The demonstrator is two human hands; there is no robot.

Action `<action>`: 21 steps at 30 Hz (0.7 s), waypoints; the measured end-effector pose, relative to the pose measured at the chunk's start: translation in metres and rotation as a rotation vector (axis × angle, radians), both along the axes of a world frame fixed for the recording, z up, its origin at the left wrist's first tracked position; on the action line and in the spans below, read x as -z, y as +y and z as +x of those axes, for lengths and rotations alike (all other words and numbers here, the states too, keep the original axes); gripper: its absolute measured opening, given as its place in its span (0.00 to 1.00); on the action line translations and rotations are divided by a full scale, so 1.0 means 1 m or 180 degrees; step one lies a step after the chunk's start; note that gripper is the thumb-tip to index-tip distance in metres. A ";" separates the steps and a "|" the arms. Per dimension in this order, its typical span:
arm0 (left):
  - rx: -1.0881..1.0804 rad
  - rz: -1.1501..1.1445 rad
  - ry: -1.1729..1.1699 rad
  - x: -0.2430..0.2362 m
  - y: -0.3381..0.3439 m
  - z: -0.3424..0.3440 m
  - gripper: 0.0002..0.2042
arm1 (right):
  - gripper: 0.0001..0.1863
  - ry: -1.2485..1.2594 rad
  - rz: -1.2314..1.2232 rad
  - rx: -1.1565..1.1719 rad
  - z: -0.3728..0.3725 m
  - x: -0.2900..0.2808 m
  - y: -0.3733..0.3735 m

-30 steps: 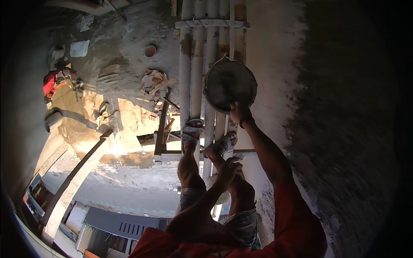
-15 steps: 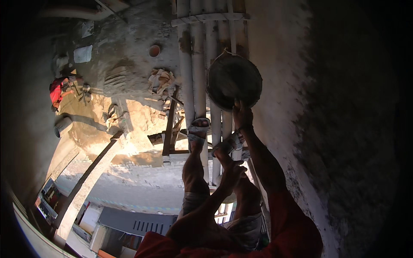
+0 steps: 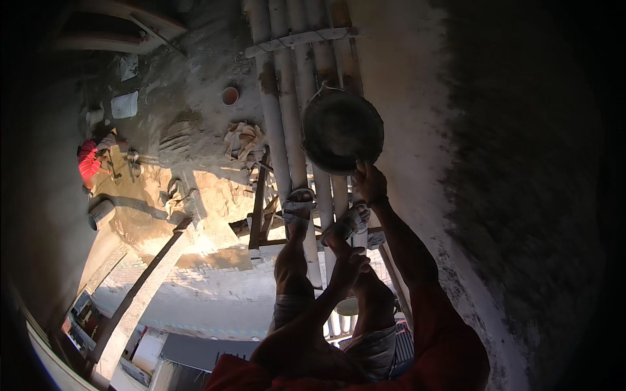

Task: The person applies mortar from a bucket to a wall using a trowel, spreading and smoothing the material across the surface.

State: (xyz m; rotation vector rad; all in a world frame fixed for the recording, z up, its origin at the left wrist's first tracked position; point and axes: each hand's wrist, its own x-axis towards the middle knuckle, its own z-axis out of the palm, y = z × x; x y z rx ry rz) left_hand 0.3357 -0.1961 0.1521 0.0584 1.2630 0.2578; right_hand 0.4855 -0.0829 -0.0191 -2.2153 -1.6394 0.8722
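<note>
My right hand (image 3: 370, 182) grips the near rim of a dark round bucket (image 3: 342, 130), fingers over the edge. The bucket's mouth faces up, and a thin pale handle loops at its far side. Its inside is too dark to tell what it holds. My left hand (image 3: 351, 268) hovers in front of my right leg, fingers loosely apart with nothing seen in them. Both sandalled feet stand on long pale poles (image 3: 280, 124) laid side by side, and the bucket is above these poles.
A rough wall (image 3: 417, 130) runs close along the right. Far below on the left, a person in red (image 3: 91, 161) bends over the ground. Down there lie a tipped drum (image 3: 102, 214), a heap of sacks (image 3: 244, 140) and a reddish tub (image 3: 230, 96). A wooden frame (image 3: 257, 208) adjoins the poles.
My view has shifted, so the surroundings sit slightly lower and the poles lean more. My right hand still grips the bucket's rim. The person below has bent further over.
</note>
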 end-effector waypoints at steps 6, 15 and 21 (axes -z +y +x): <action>0.0325 0.0341 -0.0152 0.012 0.006 -0.004 0.19 | 0.18 0.0249 0.0259 0.0057 0.023 -0.086 0.005; 0.0572 0.0362 -0.0228 0.032 0.031 0.025 0.19 | 0.26 -0.0312 0.0111 0.0210 0.116 -0.412 -0.023; 0.0684 0.0380 -0.0371 0.025 0.055 0.035 0.19 | 0.23 -0.0692 0.0188 0.0135 0.115 -0.650 -0.008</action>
